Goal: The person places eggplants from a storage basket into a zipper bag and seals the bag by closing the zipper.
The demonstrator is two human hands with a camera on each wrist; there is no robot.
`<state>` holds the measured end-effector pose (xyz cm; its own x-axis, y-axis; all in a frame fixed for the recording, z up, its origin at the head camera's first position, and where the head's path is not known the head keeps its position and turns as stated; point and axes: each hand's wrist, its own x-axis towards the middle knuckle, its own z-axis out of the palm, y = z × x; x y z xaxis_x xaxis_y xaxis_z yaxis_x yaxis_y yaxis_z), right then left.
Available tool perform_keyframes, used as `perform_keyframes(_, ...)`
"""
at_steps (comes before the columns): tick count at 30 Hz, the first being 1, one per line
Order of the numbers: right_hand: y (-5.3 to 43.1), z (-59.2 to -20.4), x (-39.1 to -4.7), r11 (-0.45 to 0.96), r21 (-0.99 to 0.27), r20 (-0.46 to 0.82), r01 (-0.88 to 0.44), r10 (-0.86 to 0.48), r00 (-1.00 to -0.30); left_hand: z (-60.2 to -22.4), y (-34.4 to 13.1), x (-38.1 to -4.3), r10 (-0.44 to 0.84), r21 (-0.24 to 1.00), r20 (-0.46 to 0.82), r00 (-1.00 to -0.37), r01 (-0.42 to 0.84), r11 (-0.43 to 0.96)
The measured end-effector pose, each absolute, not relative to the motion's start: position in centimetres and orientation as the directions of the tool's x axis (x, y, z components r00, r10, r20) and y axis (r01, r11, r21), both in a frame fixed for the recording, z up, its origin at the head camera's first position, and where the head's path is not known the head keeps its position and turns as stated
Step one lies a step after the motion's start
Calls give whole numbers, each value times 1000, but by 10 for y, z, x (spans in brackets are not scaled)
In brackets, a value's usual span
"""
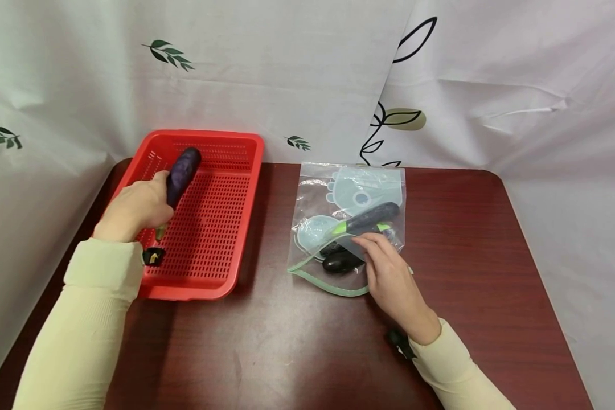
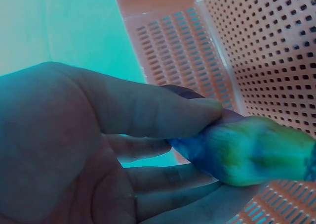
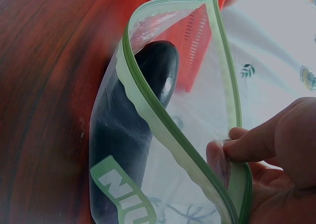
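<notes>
Evidently white cloth [image 1: 266,74] printed with leaves covers the far side and both flanks, behind a dark red-brown table [image 1: 271,353]. On the left sits a red basket [image 1: 189,291] with slotted floor and walls. Well apart to its right lies a clear bag [image 1: 307,191] with pale blue prints, its mouth gaping toward the near side.

Over the basket's left half, the left hand [image 1: 138,206] curls thumb and fingers round an eggplant [image 1: 184,169], near its stem end; the stem points near, the blunt end far and right. Whether it touches the basket cannot be told. At the bag's near right, the right hand [image 1: 393,279] pinches the rim between thumb and fingers.

Inside the bag lie dark eggplants: one with a green cap [image 1: 376,216] slants on the far side, and a glossy one [image 1: 340,262] lies close to the mouth. Smallest, a green seal [image 1: 333,289] edges that mouth.
</notes>
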<state>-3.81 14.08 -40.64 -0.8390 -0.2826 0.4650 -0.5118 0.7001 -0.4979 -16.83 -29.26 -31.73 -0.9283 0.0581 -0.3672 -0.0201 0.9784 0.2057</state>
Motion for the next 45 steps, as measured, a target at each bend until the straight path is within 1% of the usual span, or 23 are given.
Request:
perform_keyframes(23,142,-408,-38,704,-495,462,-508,-282,-841,-296,-270,-142,120,236,-217,-969,67,969)
perform_keyframes(32,142,-408,-38,705,-497,461,-507,-280,-842,-291,-264,-130,159,233,-169,-973,118,965)
perform_keyframes(38,142,-407,-38,704,-502,455,-502,-279,-846,-288,-259,-124,185,206,-102,-977,162,965)
perform_keyframes(45,142,-408,-39,704,-504,454,-501,-278,-847,-284,-252,-118,180,213,-101,-978,155,965)
